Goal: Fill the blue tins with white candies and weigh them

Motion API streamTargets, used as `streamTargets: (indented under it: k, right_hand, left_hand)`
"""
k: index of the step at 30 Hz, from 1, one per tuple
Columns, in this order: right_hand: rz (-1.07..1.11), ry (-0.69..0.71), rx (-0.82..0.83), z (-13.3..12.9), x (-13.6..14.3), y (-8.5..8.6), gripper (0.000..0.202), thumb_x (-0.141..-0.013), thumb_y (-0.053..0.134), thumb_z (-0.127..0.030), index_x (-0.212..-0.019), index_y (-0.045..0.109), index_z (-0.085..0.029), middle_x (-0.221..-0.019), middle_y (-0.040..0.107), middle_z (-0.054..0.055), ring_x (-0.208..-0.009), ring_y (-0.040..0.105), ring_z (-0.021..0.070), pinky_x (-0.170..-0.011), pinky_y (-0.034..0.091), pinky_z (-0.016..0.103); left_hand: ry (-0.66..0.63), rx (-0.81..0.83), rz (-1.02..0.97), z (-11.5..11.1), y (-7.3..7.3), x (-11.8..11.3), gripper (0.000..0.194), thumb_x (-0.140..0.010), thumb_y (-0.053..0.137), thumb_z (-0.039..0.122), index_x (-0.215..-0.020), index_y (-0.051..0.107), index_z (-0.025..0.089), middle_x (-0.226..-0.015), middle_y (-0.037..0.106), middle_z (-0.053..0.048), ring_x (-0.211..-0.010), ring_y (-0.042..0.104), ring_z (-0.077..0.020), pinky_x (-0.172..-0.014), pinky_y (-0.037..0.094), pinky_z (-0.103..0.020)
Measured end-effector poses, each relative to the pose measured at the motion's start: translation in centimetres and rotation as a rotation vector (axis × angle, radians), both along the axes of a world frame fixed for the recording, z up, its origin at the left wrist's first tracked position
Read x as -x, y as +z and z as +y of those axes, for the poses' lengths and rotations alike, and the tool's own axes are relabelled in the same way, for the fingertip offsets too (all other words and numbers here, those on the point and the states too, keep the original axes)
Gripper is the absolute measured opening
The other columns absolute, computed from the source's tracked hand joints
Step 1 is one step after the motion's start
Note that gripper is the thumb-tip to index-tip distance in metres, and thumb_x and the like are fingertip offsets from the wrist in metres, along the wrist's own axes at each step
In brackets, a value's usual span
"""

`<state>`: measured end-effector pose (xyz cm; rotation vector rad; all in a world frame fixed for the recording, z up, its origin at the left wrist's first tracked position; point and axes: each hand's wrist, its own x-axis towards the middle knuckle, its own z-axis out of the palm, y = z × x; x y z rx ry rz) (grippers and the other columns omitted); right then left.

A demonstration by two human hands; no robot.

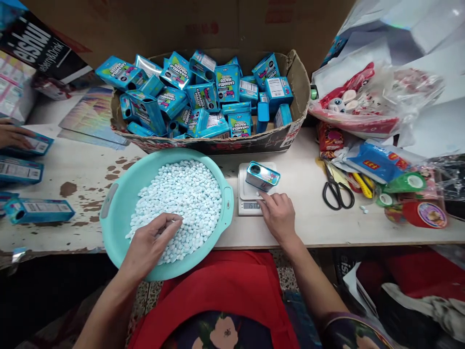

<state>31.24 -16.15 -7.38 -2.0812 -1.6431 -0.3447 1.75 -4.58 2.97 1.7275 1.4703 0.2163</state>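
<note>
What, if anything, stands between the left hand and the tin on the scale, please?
The bowl's raised right rim stands between the left hand, over the candies, and the tin on the scale. The right hand is close by the tin's near side, seemingly beside the direct line.

Red apron-like cloth [218, 286] spreading across the near middle, dark garment [185, 338] showing closer in, pale pink flowers [224, 333] and green leaves [205, 331] patterning it, dark floral right sleeve [345, 332] ending by the elbow, left hand [149, 240] and right hand [280, 215] showing bare
</note>
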Motion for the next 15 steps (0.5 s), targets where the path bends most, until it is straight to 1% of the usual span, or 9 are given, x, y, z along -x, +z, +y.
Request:
streamTargets:
  k: [4,7,9,11,13,15]
  right_hand:
    - [-0.051,-0.003,0.019,0.8,0.2,-0.4,0.019,-0.092,0.057,-0.033,-0.104,0.068,-0.022,-0.069,0.056,0.003,-0.070,0.043,0.0192,-0.062,0.030,0.033]
    - [0.002,0.002,-0.018,0.8,0.2,-0.5,0.014,-0.091,0.059,-0.031,-0.095,0.068,-0.020,-0.069,0.058,0.003,-0.070,0.045,0.0185,-0.063,0.032,0.032]
    - [0.069,0.007,-0.054,0.2,0.1,-0.2,0.012,-0.091,0.060,-0.029,-0.092,0.066,-0.019,-0.070,0.058,0.003,-0.070,0.047,0.0177,-0.065,0.034,0.031]
    - [0.140,0.012,-0.091,-0.7,-0.1,0.3,0.010,-0.091,0.060,-0.027,-0.094,0.066,-0.019,-0.069,0.058,0.002,-0.068,0.049,0.0168,-0.065,0.037,0.030]
    - [0.211,0.013,-0.137,-1.7,0.0,1.3,0.010,-0.091,0.061,-0.025,-0.097,0.065,-0.019,-0.067,0.057,0.001,-0.066,0.049,0.0159,-0.066,0.039,0.030]
    - [0.279,0.037,-0.198,-2.4,0.6,2.5,0.011,-0.090,0.061,-0.022,-0.100,0.064,-0.020,-0.067,0.057,0.000,-0.065,0.050,0.0150,-0.065,0.040,0.030]
  left_hand:
    - [0.014,0.013,-0.012,-0.1,-0.6,-0.2,0.025,-0.078,0.064,0.050,-0.083,0.069,0.026,-0.097,0.070,-0.004,-0.091,0.061,-0.0254,-0.070,0.046,-0.025]
    - [0.024,0.021,-0.028,-0.2,-0.9,-0.5,0.025,-0.078,0.065,0.050,-0.083,0.069,0.026,-0.093,0.070,-0.004,-0.088,0.061,-0.0248,-0.071,0.047,-0.025]
    - [0.032,0.020,-0.029,-0.1,-1.0,-0.5,0.024,-0.078,0.065,0.049,-0.083,0.069,0.026,-0.095,0.069,-0.003,-0.090,0.060,-0.0248,-0.073,0.047,-0.025]
    - [0.054,0.020,-0.026,-0.1,-1.0,-0.2,0.023,-0.079,0.065,0.048,-0.085,0.069,0.026,-0.098,0.068,-0.003,-0.095,0.059,-0.0246,-0.075,0.046,-0.024]
    - [0.081,0.036,-0.034,0.0,-1.0,0.1,0.023,-0.079,0.066,0.048,-0.087,0.069,0.027,-0.101,0.067,-0.003,-0.099,0.058,-0.0243,-0.077,0.045,-0.023]
    - [0.097,0.075,-0.065,-0.1,-0.8,0.3,0.024,-0.077,0.068,0.047,-0.089,0.069,0.026,-0.100,0.067,-0.004,-0.093,0.057,-0.0227,-0.072,0.044,-0.023]
